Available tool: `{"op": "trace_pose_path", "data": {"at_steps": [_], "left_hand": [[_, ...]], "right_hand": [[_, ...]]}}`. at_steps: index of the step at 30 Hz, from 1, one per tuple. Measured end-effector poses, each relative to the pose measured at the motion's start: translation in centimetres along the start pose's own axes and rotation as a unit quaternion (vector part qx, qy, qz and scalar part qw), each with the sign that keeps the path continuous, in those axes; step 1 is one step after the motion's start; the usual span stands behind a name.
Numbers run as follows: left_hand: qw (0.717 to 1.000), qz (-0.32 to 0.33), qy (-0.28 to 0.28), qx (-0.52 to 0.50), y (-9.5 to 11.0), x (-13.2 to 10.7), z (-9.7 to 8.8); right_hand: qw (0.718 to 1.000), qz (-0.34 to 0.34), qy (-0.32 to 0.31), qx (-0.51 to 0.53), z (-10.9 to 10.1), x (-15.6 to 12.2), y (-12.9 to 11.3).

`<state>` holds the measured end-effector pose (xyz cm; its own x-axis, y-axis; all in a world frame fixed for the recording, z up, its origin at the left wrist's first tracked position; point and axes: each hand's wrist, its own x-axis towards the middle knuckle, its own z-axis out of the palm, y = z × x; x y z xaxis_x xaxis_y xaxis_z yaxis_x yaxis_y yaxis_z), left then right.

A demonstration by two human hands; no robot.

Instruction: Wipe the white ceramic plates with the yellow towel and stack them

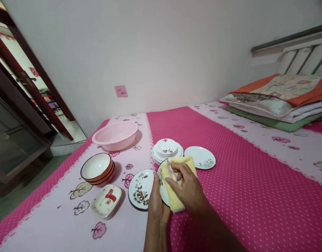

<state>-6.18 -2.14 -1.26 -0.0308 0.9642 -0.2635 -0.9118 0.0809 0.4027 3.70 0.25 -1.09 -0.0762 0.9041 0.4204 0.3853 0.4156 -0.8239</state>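
Observation:
My left hand (156, 204) grips the near edge of a white flower-patterned plate (162, 189) held tilted above the bed. My right hand (188, 189) presses a yellow cloth (173, 175) against that plate's face, fingers curled on the cloth. Just left of it, another floral plate (139, 189) lies flat on the pink bedspread (229, 182). Behind my hands stands a stack of small white plates (167, 148), with a single white plate (201, 156) to its right.
A pink plastic basin (115, 134) sits at the back left. Stacked orange-rimmed bowls (97, 168) and a small rectangular dish (106, 200) lie at the left. Folded quilts (279, 101) pile up at the far right. The bed's left edge drops to the floor by a doorway.

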Motion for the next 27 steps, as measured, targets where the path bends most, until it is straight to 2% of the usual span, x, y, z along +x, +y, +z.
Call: {"op": "trace_pose_path", "data": {"at_steps": [4, 9, 14, 17, 19, 23, 27], "left_hand": [[0.999, 0.038, 0.028, -0.001, -0.1, -0.1, 0.0], [0.999, 0.031, -0.002, -0.017, -0.1, 0.1, -0.4], [1.0, 0.017, -0.001, -0.025, 0.1, 0.3, -0.5], [0.999, 0.016, 0.012, -0.028, 0.2, 0.4, -0.6], [0.999, 0.016, 0.022, -0.025, 0.3, 0.4, -0.7], [0.999, 0.018, 0.026, -0.009, -0.2, 0.2, -0.5], [1.0, 0.025, 0.001, 0.011, -1.1, 0.0, 0.1]], "right_hand": [[0.995, -0.046, 0.042, -0.078, 1.5, -0.7, -0.5], [0.98, -0.103, 0.047, -0.161, 1.9, -0.9, 0.1], [0.987, -0.084, -0.023, -0.135, 0.3, -0.5, 0.5], [0.989, -0.087, -0.101, -0.066, -0.2, -0.8, -0.3], [0.986, -0.098, -0.126, -0.043, -0.1, -1.1, -0.9], [0.989, -0.109, -0.081, -0.058, 0.4, -1.0, -1.1], [0.987, -0.098, -0.009, -0.129, -0.2, 0.1, 1.0]]}}
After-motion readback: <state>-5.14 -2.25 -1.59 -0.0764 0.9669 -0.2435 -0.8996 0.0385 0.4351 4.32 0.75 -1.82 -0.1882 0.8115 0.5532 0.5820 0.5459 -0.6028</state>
